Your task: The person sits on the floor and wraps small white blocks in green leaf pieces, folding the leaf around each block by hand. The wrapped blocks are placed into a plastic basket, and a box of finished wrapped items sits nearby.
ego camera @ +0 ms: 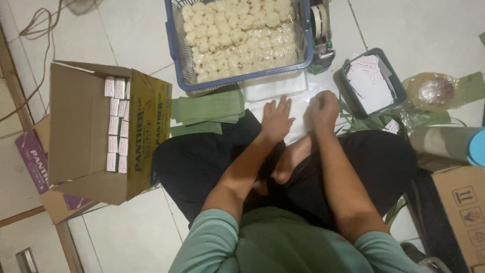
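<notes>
I sit cross-legged on a tiled floor. My left hand [277,119] lies flat with fingers spread on a clear plastic sheet [298,108] in front of my knees. Beside it, my right hand [323,110] is curled into a loose fist on the same sheet; whether it pinches anything I cannot tell. Just beyond both hands stands a blue basket [174,53] filled with several pale round dumplings [237,30]. A stack of green leaf strips [207,111] lies to the left of my left hand.
An open cardboard box [76,131] with several small white packets stands at the left. A grey tray of paper labels [371,83] sits right of the basket, with a tape dispenser [322,30] behind it. A tape roll [432,91], a cylinder [449,141] and another carton [462,212] are at the right.
</notes>
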